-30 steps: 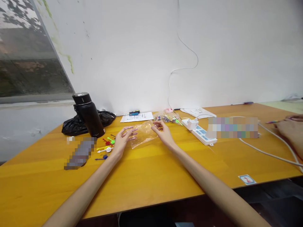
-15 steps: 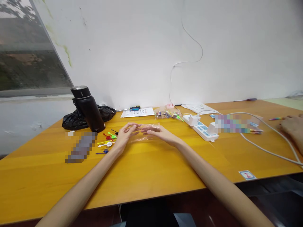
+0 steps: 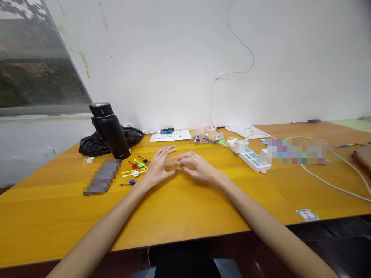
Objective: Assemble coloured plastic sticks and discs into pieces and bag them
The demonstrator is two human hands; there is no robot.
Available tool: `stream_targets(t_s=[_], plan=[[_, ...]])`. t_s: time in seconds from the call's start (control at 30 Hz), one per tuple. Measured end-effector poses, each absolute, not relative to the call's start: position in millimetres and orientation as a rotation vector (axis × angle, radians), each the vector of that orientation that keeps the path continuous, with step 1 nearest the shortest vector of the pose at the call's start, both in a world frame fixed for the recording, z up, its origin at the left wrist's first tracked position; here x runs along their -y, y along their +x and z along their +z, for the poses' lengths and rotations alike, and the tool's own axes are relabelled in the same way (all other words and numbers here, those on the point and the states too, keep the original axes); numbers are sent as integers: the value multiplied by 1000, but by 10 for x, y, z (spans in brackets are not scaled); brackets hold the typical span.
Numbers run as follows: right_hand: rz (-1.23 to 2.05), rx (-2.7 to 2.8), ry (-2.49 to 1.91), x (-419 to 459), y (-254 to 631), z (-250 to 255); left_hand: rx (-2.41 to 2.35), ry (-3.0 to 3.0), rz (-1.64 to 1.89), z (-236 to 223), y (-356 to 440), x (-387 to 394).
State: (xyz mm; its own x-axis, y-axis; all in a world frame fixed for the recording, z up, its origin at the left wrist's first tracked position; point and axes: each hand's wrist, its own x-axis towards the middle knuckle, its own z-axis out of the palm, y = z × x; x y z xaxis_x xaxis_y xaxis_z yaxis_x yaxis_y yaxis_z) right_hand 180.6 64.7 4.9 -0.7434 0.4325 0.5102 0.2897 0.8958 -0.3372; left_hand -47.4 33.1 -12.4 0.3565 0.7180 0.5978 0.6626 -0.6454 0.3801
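Over the middle of the table, my left hand [image 3: 160, 168] has its fingers stretched forward and its thumb held apart. Facing it, my right hand [image 3: 198, 166] is curled, fingertips and thumb close together at the edge of a clear plastic bag [image 3: 171, 161]. The bag is thin and see-through, mostly hidden between the hands. Just left of my left hand lie several coloured clock hands on round hubs: a red one [image 3: 135, 166], a green one [image 3: 140, 164], a white one [image 3: 135, 174] and a blue one [image 3: 131, 182].
A black bottle [image 3: 111, 131] stands before a black plastic bag [image 3: 133, 137]. At the back are a screwdriver [image 3: 166, 131], printed paper [image 3: 179, 135] and a bag of small parts [image 3: 207, 136]. To the right lie a power strip [image 3: 251, 157] with cables and a co-worker's hand [image 3: 362, 156].
The clear bag, spread out flat between my hands before, now shows only as a small piece. My left fingers have straightened, and my right fingers have curled in. The view has shifted slightly.
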Motion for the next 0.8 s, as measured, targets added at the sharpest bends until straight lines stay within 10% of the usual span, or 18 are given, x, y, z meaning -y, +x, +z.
stream_targets(t_s=[0.8], plan=[[326,2633,-274,-398,1678,113,-1085,2599,908,-12,-401,-187]])
